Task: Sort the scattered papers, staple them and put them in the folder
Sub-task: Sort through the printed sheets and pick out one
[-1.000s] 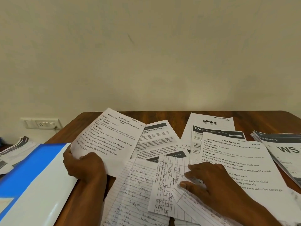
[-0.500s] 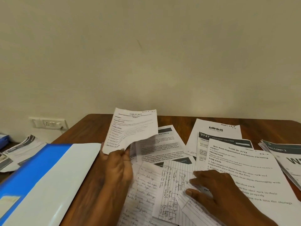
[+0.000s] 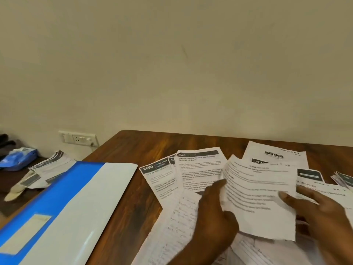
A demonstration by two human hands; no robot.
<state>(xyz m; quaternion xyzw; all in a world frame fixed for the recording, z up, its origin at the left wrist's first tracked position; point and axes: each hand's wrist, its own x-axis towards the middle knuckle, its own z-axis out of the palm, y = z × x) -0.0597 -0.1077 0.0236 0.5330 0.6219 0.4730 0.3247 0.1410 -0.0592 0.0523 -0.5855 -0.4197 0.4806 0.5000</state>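
My left hand [image 3: 215, 213] grips the left edge of a printed white sheet [image 3: 259, 199] and holds it lifted above the scattered papers. My right hand [image 3: 321, 213] pinches the same sheet at its right edge. Under and around it lie printed task sheets [image 3: 198, 169], a "blinkit" page [image 3: 275, 153] and handwritten lined pages [image 3: 177, 217] on the brown wooden table [image 3: 133, 150]. A blue and white folder [image 3: 63, 207] lies at the left of the table. No stapler is in view.
A second pile of printed papers [image 3: 45, 169] lies on a lower dark surface at the left, beside a blue packet [image 3: 19, 157]. A wall socket [image 3: 78, 138] sits behind the table's left corner. More papers [image 3: 343, 178] reach the right edge of view.
My left hand carried the lifted sheet from the left side across to the right. My right hand left the lined pages and took the sheet's right edge. The view shifted left.
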